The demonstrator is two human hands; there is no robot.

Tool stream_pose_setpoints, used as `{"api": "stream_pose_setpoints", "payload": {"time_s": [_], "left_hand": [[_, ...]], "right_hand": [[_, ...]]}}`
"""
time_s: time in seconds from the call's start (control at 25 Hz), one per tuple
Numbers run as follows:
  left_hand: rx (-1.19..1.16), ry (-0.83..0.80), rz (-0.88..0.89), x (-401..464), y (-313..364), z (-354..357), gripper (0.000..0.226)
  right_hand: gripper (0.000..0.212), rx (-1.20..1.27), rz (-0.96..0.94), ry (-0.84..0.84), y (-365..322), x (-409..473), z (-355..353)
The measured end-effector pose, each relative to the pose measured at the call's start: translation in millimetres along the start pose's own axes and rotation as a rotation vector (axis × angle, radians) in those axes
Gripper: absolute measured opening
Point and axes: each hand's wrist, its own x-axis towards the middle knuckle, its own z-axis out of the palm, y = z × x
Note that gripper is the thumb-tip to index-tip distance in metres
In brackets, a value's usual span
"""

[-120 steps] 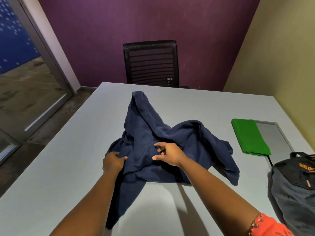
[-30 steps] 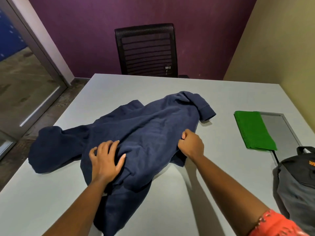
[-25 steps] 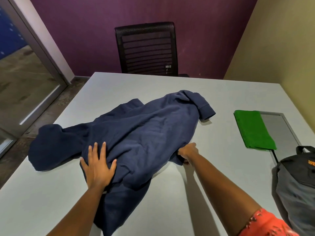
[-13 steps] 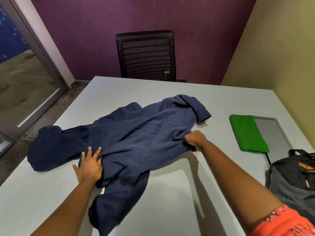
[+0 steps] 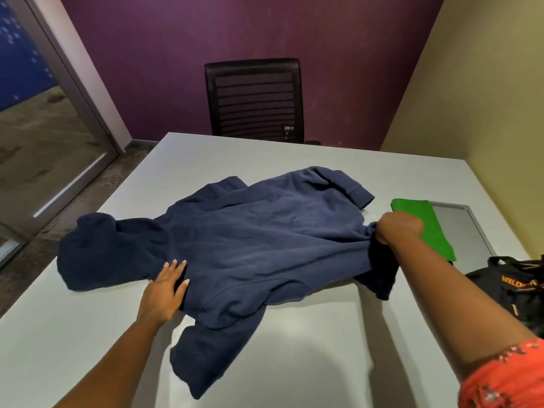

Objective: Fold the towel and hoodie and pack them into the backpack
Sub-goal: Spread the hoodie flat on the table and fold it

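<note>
Here, soft navy hoodie (image 5: 250,245), left hand (image 5: 164,290) flat atop, right hand (image 5: 397,229) fisted around hem.

Orange lettering on backpack (image 5: 518,290), partly cut off: probably "WILD…".

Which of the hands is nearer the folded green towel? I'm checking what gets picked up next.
The right hand: it overlaps the folded green towel's near edge in view while gripping the navy blue hoodie. The left hand presses flat on the hoodie's opposite side.
</note>
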Motion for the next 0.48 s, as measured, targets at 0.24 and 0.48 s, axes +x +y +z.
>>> {"api": "stream_pose_setpoints", "payload": {"time_s": [0.24, 0.48], "left_hand": [[-0.807, 0.153, -0.795, -11.0, 18.0, 23.6, 0.073], [-1.021, 0.219, -0.785, 19.8, 38.6, 6.1, 0.047]], "right_hand": [[0.069, 0.065, -0.239, -0.065, -5.5, -6.2, 52.7], [0.127, 0.189, -0.102, -0.336, 5.0, 0.9, 100.2]]}}
